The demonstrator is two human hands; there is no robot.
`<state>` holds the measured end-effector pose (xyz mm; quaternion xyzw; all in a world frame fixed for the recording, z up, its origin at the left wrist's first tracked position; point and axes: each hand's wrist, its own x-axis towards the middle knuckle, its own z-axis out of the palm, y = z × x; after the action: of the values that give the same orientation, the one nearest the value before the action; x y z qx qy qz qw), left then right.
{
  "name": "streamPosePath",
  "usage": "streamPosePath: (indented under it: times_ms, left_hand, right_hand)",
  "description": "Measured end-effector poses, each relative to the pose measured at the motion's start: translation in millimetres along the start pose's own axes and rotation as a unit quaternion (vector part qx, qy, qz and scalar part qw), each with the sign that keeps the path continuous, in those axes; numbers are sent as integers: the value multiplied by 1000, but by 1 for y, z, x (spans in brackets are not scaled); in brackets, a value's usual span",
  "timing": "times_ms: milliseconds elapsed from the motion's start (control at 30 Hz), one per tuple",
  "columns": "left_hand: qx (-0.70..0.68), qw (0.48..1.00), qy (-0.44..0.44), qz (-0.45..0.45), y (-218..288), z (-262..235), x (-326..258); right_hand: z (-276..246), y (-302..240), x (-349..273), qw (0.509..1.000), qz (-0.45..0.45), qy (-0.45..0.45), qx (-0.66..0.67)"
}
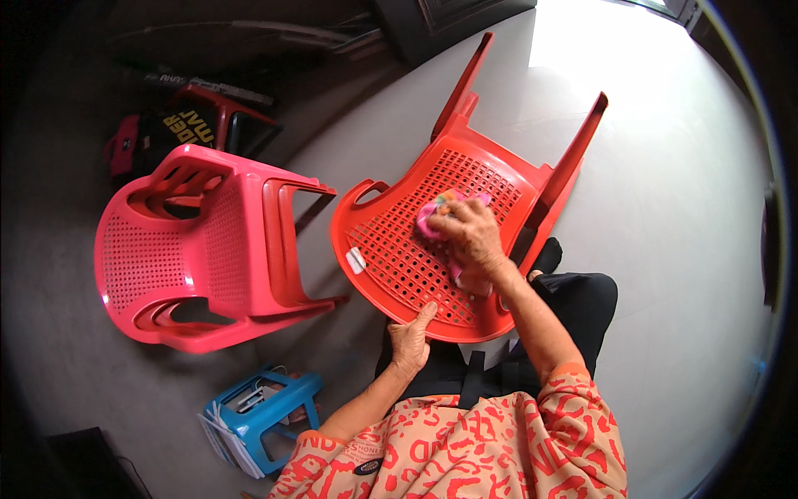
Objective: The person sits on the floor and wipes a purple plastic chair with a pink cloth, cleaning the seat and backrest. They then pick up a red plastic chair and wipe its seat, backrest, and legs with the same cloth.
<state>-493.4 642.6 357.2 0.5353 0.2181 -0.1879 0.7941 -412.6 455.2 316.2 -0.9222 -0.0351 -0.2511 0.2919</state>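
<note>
A red plastic chair [384, 241] lies tipped over in front of me, its perforated backrest towards me and two legs pointing away. My left hand [411, 339] grips the rounded near rim of the backrest, thumb on the upper face and fingers hidden beneath. With my right hand [474, 233] I press a pink, multicoloured cloth [430, 218] against the holed panel; the fingers are bunched over it, and part of it hangs out below the palm. A small white label [356, 260] sticks to the panel's left side.
Left of me stands a stack of pink and red plastic chairs [224, 249]. A blue plastic stool [266, 416] with papers and small items is at the lower left. Behind the stack are a black bag [179, 133] and another red chair. Grey floor [673, 249] extends to the right.
</note>
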Motion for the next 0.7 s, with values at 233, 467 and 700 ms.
streamPosePath:
  times_ms: [233, 467, 700]
  left_hand:
    - [12, 1000, 13, 7, 6, 6, -3]
    - [11, 1000, 9, -2, 4, 3, -1]
    - [20, 1000, 2, -1, -3, -5, 3]
  right_hand:
    - [0, 49, 59, 993, 71, -52, -82]
    - [22, 51, 82, 985, 140, -59, -80]
    - [28, 3, 51, 991, 29, -121, -42]
